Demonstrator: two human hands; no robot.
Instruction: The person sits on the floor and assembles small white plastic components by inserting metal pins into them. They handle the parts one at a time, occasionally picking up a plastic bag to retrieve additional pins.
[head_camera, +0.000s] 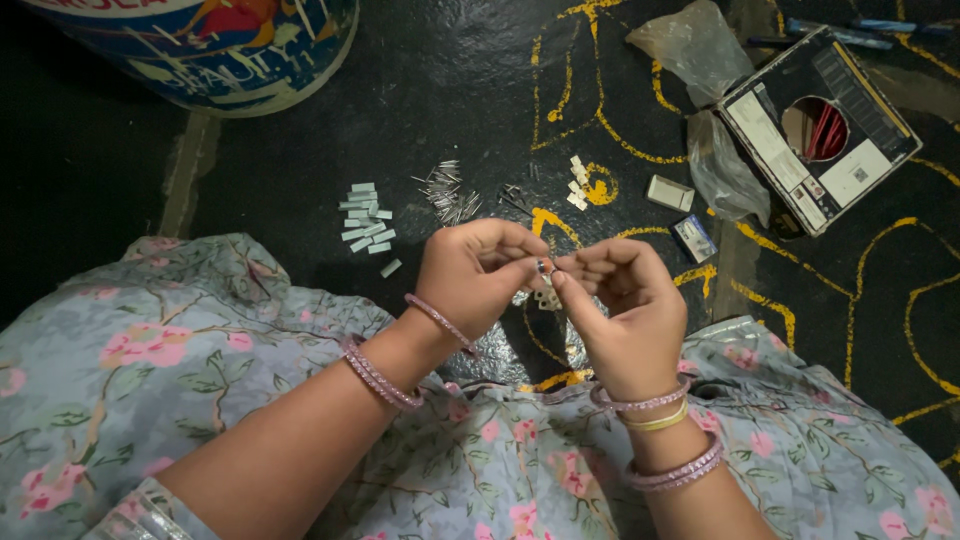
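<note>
Over the flowered cloth on her lap, the left hand (475, 275) and right hand (615, 305) meet fingertip to fingertip, both pinched shut on a tiny metal piece (541, 268) held above the dark floor (300, 150). To my eye this wants steady fingers and the piece kept close to the lap. Beyond lie pale strips (365, 225), thin pins (448, 192) and an open box (818, 128).
</note>
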